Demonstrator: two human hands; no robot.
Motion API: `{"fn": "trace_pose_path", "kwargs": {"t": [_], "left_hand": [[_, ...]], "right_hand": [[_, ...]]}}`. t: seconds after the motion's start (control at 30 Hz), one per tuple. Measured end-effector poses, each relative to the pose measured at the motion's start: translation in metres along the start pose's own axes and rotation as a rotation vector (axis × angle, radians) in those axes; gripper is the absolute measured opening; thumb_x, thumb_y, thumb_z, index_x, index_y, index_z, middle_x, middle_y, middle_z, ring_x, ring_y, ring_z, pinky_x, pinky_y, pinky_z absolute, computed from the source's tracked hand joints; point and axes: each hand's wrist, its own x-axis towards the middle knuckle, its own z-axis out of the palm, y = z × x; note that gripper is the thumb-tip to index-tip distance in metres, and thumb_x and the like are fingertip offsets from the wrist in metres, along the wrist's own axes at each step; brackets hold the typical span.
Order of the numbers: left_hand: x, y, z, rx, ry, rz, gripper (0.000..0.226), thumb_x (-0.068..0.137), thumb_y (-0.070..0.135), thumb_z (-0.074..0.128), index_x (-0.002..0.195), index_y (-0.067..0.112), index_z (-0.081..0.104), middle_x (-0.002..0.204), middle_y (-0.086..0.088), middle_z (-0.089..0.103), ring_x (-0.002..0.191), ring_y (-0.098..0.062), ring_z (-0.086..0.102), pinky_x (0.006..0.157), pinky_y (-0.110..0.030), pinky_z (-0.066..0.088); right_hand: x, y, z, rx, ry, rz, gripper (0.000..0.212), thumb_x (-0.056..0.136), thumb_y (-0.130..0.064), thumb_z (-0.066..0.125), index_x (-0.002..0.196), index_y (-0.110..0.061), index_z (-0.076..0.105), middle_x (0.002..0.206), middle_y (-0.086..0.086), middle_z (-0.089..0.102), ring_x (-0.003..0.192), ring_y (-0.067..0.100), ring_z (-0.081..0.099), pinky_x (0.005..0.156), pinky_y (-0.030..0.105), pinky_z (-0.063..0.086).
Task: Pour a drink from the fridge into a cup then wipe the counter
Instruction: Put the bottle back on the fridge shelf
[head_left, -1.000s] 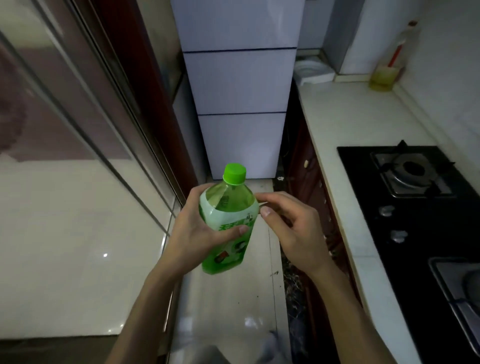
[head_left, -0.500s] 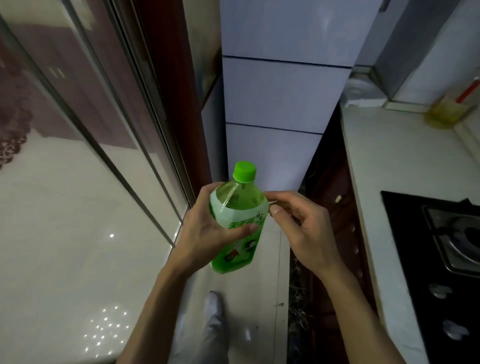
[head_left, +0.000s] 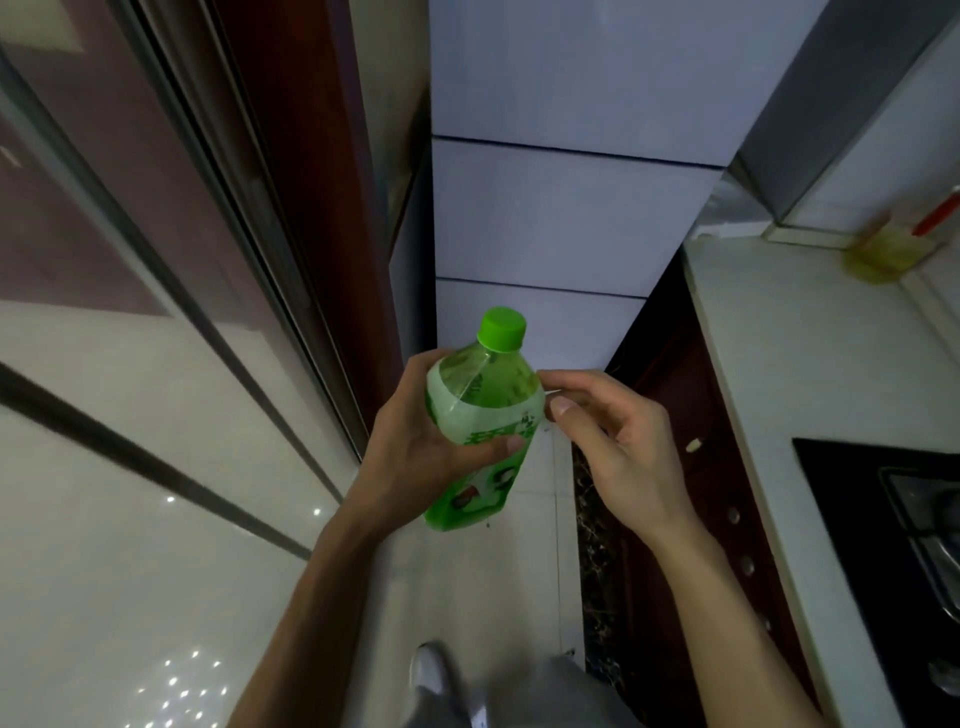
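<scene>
Before the closed fridge (head_left: 561, 208), my left hand (head_left: 415, 452) grips the green bottle (head_left: 488, 395) around its upper body, thumb across the label and fingers behind. Its cap (head_left: 502, 328) is on. My right hand (head_left: 618, 452) sits just beside the bottle's right shoulder, fingers curled, thumb and forefinger tips together at the label edge. Whether they pinch anything, I cannot tell. The surface (head_left: 810, 374) lies to the right, well apart.

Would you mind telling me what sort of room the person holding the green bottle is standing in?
Most likely a narrow home kitchen: a white multi-door fridge stands ahead, a pale counter runs along the right, and a black gas hob is set into it.
</scene>
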Motion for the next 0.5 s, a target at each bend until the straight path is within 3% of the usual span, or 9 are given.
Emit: {"fn": "trace_pose_path", "kwargs": {"t": [0.2, 0.4, 0.5], "left_hand": [[0.055, -0.006, -0.002, 0.043, 0.006, -0.011, 0.085, 0.055, 0.035, 0.093, 0.127, 0.027, 0.047, 0.113, 0.012, 0.064, 0.102, -0.005, 0.064, 0.087, -0.039, 0.057], [0.114, -0.007, 0.009, 0.061, 0.084, -0.041, 0.09, 0.049, 0.051, 0.088, 0.126, 0.032, 0.047, 0.112, 0.014, 0.064, 0.101, -0.003, 0.063, 0.085, -0.033, 0.057], [0.15, -0.006, 0.02, 0.081, 0.157, -0.053, 0.088, 0.052, 0.045, 0.092, 0.126, 0.031, 0.047, 0.111, 0.014, 0.064, 0.102, -0.003, 0.063, 0.086, -0.033, 0.056]], "right_hand": [[0.056, 0.014, 0.003, -0.012, -0.005, 0.001, 0.025, 0.088, -0.016, 0.058, 0.109, -0.015, 0.072, 0.1, -0.005, 0.073, 0.094, 0.013, 0.068, 0.084, 0.028, 0.054], [0.127, 0.035, -0.008, 0.004, -0.075, -0.019, 0.024, 0.09, -0.016, 0.057, 0.109, -0.018, 0.072, 0.102, -0.006, 0.073, 0.097, 0.013, 0.068, 0.088, 0.037, 0.055], [0.175, 0.048, -0.019, 0.0, -0.133, -0.058, 0.024, 0.09, -0.018, 0.056, 0.108, -0.016, 0.072, 0.102, -0.007, 0.073, 0.096, 0.012, 0.068, 0.088, 0.038, 0.055]]}}
